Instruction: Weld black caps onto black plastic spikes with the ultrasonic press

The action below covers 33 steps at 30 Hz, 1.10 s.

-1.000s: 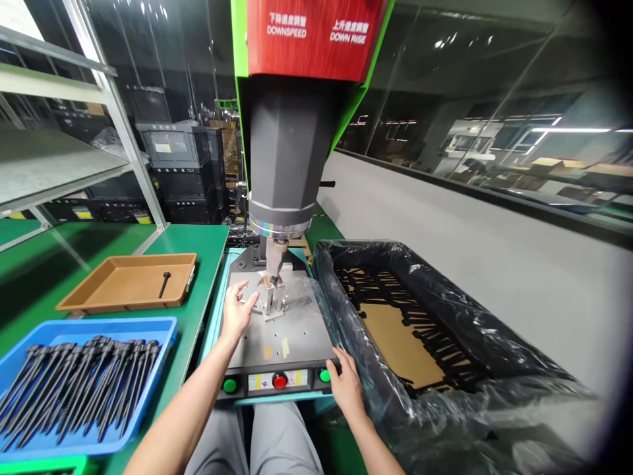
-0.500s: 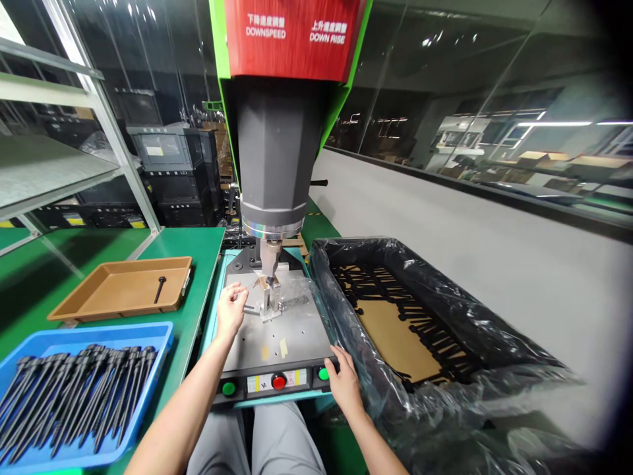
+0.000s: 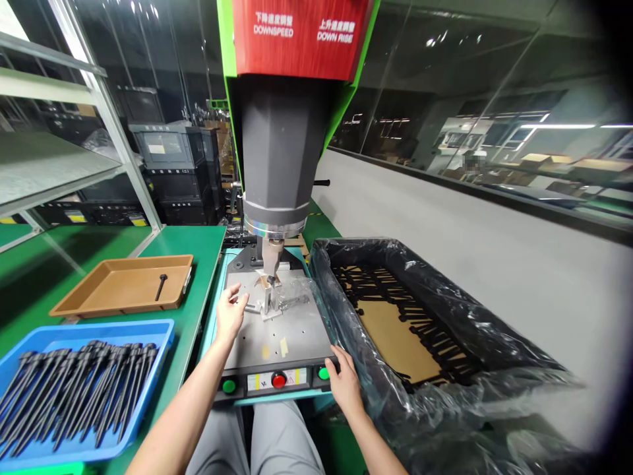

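My left hand (image 3: 231,315) is raised at the left of a small metal fixture (image 3: 268,302), its thumb and fingers apart. A thin bar sticks out of the fixture toward the fingertips; I cannot tell whether they touch it. The tapered metal tip (image 3: 271,256) of the press (image 3: 277,152) is down over the fixture, with a small black part (image 3: 270,280) just beneath it. My right hand (image 3: 345,381) lies on the front right corner of the machine base, fingers spread, its thumb beside the right green button (image 3: 323,373).
At left, a blue tray (image 3: 165,336) holds many black long-stemmed parts, and a brown tray (image 3: 119,302) holds one. A plastic-lined black bin (image 3: 341,316) with similar parts and cardboard stands at right. A red button (image 3: 278,380) and left green button (image 3: 228,386) line the front panel.
The view has shifted slightly. Both hands keep nearly the same places, and the press tip stays down over the fixture.
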{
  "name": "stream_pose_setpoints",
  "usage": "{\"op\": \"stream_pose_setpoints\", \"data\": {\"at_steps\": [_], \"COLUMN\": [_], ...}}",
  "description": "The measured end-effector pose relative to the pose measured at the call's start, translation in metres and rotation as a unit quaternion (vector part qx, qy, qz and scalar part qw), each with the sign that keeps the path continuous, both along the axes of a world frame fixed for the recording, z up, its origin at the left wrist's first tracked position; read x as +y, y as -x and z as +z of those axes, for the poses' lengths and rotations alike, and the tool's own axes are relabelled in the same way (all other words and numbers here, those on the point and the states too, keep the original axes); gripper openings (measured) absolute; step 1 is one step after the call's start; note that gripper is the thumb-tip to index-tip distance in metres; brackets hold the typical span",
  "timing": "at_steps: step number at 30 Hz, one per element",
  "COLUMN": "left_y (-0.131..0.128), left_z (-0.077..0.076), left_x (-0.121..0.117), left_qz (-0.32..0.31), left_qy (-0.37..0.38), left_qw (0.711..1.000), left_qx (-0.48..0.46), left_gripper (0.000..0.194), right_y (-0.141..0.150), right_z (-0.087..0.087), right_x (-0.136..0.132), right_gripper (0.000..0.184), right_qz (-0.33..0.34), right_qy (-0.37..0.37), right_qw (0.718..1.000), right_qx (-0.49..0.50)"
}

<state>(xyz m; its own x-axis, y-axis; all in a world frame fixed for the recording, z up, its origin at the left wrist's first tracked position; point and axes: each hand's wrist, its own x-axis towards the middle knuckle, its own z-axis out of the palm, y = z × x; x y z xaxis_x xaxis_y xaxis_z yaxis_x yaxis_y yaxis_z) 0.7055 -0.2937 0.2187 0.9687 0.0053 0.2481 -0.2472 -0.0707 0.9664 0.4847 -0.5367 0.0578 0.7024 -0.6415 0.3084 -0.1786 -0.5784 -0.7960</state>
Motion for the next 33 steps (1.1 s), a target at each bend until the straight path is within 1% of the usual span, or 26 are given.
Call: {"op": "stream_pose_setpoints", "data": {"at_steps": [3, 5, 7, 10, 11, 13, 15, 17, 21, 26, 30, 33], "left_y": [0.016, 0.033, 0.054, 0.088, 0.098, 0.112, 0.119, 0.118, 0.110, 0.112, 0.113, 0.112], "left_z": [-0.007, -0.021, -0.043, -0.085, -0.099, -0.122, -0.136, -0.143, -0.145, -0.146, -0.147, -0.147], "left_x": [0.015, 0.034, 0.058, 0.092, 0.101, 0.113, 0.117, 0.118, 0.119, 0.119, 0.118, 0.118], "left_qz": [0.020, 0.052, 0.090, 0.115, 0.112, 0.083, 0.044, 0.019, -0.003, 0.014, 0.013, 0.013], "left_qy": [-0.001, -0.028, -0.089, -0.199, -0.229, -0.252, -0.247, -0.237, -0.238, -0.261, -0.253, -0.247], "left_qw": [1.000, 0.998, 0.992, 0.973, 0.967, 0.964, 0.966, 0.967, 0.967, 0.962, 0.964, 0.965], "left_qx": [0.008, 0.009, 0.017, 0.012, 0.008, 0.029, 0.063, 0.086, 0.091, 0.074, 0.083, 0.091], "left_gripper": [0.045, 0.046, 0.048, 0.056, 0.061, 0.066, 0.067, 0.067, 0.068, 0.064, 0.064, 0.065], "right_y": [0.003, 0.007, 0.011, 0.016, 0.017, 0.018, 0.020, 0.021, 0.024, 0.023, 0.023, 0.024], "right_z": [-0.003, -0.007, -0.012, -0.018, -0.019, -0.021, -0.021, -0.021, -0.022, -0.026, -0.026, -0.025], "right_x": [-0.001, -0.002, -0.003, -0.004, -0.004, -0.005, -0.005, -0.006, -0.005, -0.004, -0.004, -0.005], "right_gripper": [0.050, 0.055, 0.064, 0.072, 0.072, 0.072, 0.072, 0.073, 0.075, 0.074, 0.074, 0.077], "right_qz": [0.001, -0.001, -0.001, 0.011, 0.013, 0.015, 0.018, 0.026, 0.035, 0.019, 0.022, 0.028], "right_qy": [-0.012, -0.020, -0.025, -0.024, -0.023, -0.020, -0.019, -0.018, -0.012, -0.009, -0.004, -0.002], "right_qw": [1.000, 1.000, 0.999, 0.997, 0.997, 0.996, 0.996, 0.995, 0.994, 0.994, 0.995, 0.994], "right_qx": [0.005, 0.019, 0.043, 0.072, 0.076, 0.080, 0.084, 0.092, 0.102, 0.105, 0.100, 0.109]}}
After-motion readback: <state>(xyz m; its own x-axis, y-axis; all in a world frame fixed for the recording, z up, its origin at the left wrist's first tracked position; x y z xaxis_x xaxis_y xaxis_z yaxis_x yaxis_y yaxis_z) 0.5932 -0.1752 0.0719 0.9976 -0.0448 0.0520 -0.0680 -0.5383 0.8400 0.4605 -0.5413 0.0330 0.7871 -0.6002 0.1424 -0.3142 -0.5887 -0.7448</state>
